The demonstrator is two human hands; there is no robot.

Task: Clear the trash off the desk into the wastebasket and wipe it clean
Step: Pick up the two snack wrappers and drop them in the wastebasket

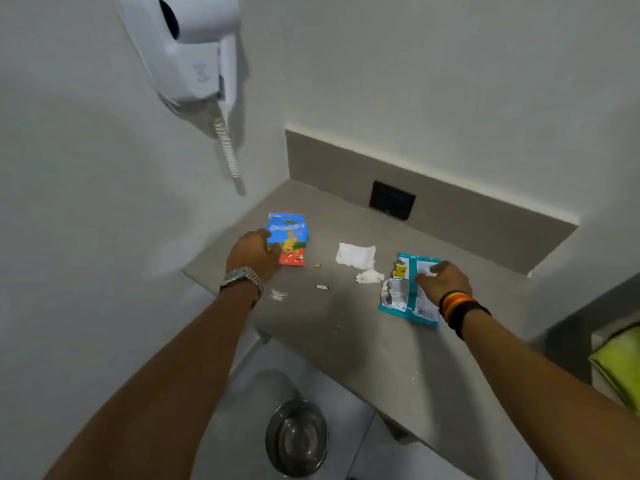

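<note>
Two hands are on trash at once, so the step in hand looks like the gathering of wrappers, with wiping not yet begun. The left hand (pixel 254 252) lies curled over the lower left corner of the blue snack packet (pixel 288 238), fingers bent onto its edge; whether it has pinched the packet or only presses on it, I cannot tell. The right hand (pixel 441 282) rests on the teal wrapper (pixel 405 289), fingertips bent down against the foil near its upper part; again a true grip is not clear.

Taking the white napkin (pixel 356 256) as the landmark: the blue packet is to its left, near the wall corner; the teal wrapper is to its right and slightly nearer the person; a crumpled tissue (pixel 369 276) sits just below it, towards the person. Small scraps (pixel 321 287) lie below and left of the napkin on the grey surface (pixel 346 334).

The wastebasket (pixel 296 438), a metal bin, stands on the floor below the surface's near edge, well below the napkin in the view.

Next, each hand probably needs to close on its wrapper, lift it clear and carry it down to the bin. The foil is thin and flat, so a fingertip under one edge would help.
</note>
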